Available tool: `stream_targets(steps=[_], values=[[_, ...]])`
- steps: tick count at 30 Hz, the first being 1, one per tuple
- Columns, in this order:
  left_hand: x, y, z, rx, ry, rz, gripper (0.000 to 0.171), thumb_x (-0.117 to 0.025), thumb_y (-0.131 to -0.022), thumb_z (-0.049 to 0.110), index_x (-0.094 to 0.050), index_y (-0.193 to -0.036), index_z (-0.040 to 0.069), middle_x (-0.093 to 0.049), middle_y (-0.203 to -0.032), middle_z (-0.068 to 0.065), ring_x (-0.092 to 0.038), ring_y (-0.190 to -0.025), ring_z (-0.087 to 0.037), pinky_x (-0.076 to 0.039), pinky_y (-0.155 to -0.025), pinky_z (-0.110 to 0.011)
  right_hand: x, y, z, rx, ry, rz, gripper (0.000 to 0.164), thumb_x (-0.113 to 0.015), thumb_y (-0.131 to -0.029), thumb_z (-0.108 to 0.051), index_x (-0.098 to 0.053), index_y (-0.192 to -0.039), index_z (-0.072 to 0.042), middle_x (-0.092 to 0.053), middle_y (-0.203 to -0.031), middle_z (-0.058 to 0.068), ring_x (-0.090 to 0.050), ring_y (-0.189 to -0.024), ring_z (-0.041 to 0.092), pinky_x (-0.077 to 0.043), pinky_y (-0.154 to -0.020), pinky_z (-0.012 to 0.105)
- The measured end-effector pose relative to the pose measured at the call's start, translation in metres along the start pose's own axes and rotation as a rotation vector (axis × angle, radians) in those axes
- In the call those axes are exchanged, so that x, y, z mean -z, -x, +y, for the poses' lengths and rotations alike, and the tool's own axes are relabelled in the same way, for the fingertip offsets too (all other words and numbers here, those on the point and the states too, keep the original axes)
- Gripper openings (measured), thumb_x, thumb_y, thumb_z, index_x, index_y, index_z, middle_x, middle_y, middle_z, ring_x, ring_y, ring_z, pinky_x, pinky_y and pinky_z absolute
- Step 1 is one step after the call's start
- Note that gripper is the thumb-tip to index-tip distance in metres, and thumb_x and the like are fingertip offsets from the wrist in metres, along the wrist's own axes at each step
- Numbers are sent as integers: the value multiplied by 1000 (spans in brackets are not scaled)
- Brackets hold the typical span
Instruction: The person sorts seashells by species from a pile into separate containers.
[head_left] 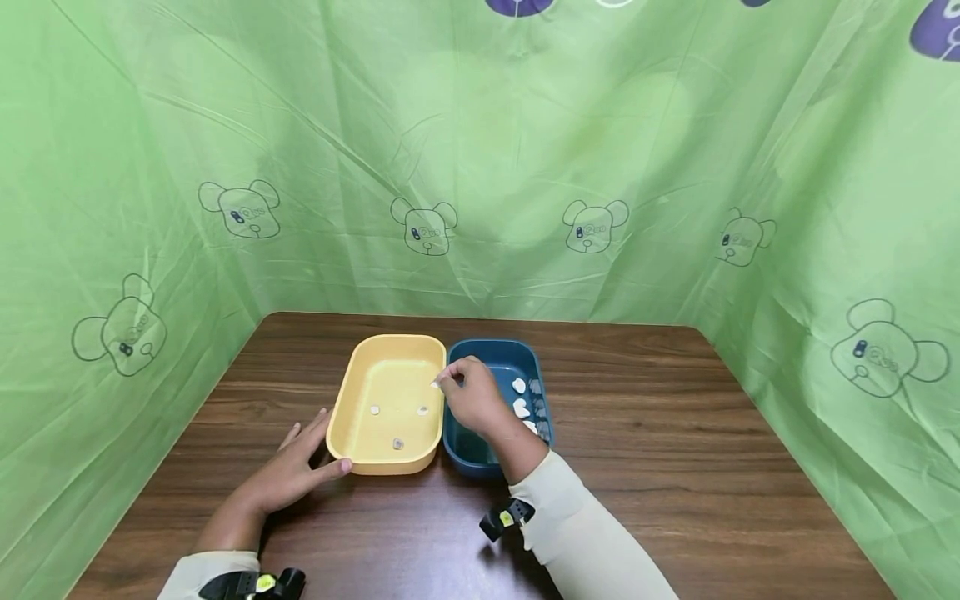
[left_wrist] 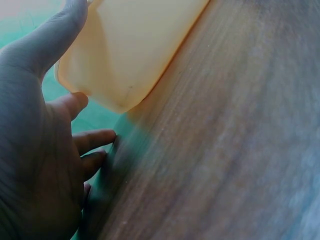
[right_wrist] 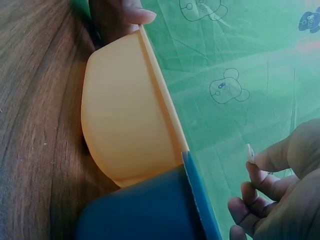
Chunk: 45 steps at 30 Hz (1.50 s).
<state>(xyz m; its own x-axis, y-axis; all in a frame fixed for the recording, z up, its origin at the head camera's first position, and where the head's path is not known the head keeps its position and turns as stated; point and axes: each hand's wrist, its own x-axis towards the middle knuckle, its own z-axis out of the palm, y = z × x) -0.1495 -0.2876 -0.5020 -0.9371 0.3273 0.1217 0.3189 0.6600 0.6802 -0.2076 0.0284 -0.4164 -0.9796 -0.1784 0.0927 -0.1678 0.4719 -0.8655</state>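
Observation:
My right hand [head_left: 472, 400] is over the line where the two bins meet. It pinches a small, thin white piece [right_wrist: 251, 153] between thumb and fingertip, held above the rims in the right wrist view. The yellow bin [head_left: 360, 375] has a few small whitish and grey pieces [head_left: 398, 444] spread on its floor. Against its right side stands the dark blue bin [head_left: 480, 343], where white pieces [head_left: 521, 408] line up along the right wall; my forearm hides part of it. My left hand [head_left: 288, 475] touches the yellow bin's near left corner, thumb at the rim, fingers extended along the side.
Both bins stand on a brown wooden table [head_left: 675, 467]. A green curtain [head_left: 510, 275] printed with bear heads closes off the back and both sides. Each wrist carries a small black camera [head_left: 507, 518].

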Motion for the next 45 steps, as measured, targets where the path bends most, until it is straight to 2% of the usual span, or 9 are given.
stream_targets(steps=[4, 14, 21, 30, 35, 41, 45], values=[[0, 0, -1, 4, 2, 0, 95, -78, -95, 39, -31, -172, 7, -28, -174, -36, -19, -160, -67, -6, -125, -85, 0, 0, 0, 5, 4, -1, 21, -62, -110, -11, -76, -101, 1, -65, -113, 15, -60, -101, 23, -52, -88, 36], [1, 0, 0, 3, -4, -1, 95, -78, -95, 39, -32, -172, 7, -29, -175, -35, -19, -160, -67, -7, -125, -85, 5, 0, 2, -41, -15, -4, 21, -61, -112, -13, -76, -108, 1, -64, -117, 14, -60, -102, 24, -53, -84, 34], [1, 1, -1, -2, -7, 0, 95, -79, -95, 39, -32, -172, 8, -30, -175, -34, -20, -160, -68, -7, -125, -85, 10, 2, 0, -39, -28, 2, 22, -62, -111, -13, -77, -109, 3, -65, -118, 14, -61, -103, 25, -53, -82, 34], [2, 4, -1, -1, -6, 6, 97, -80, -95, 39, -31, -172, 8, -29, -175, -35, -20, -160, -68, -7, -126, -84, 14, 6, 6, -40, -29, 7, 17, -65, -110, -15, -77, -104, -4, -63, -117, 13, -60, -105, 26, -53, -85, 34], [3, 6, -1, -1, 10, -5, 101, -81, -94, 39, -26, -175, 12, -26, -176, -34, -19, -160, -68, -5, -126, -84, 18, 6, 11, -28, -26, 23, 16, -67, -108, -15, -77, -104, -4, -64, -118, 13, -61, -106, 26, -53, -86, 34], [5, 4, -5, -48, 15, 25, 115, -86, -89, 35, -15, -177, 14, -22, -177, -34, -22, -158, -69, -8, -122, -89, 28, 8, 16, -13, -22, 64, 15, -70, -107, -15, -77, -104, -3, -65, -116, 14, -62, -106, 26, -53, -87, 35], [6, 2, -6, -49, 49, 31, 118, -86, -91, 32, -8, -178, 16, -19, -178, -35, -20, -159, -68, -8, -122, -90, 35, 9, 22, -5, 5, 98, 14, -70, -106, -15, -77, -103, -3, -66, -114, 13, -62, -106, 26, -53, -90, 38]])
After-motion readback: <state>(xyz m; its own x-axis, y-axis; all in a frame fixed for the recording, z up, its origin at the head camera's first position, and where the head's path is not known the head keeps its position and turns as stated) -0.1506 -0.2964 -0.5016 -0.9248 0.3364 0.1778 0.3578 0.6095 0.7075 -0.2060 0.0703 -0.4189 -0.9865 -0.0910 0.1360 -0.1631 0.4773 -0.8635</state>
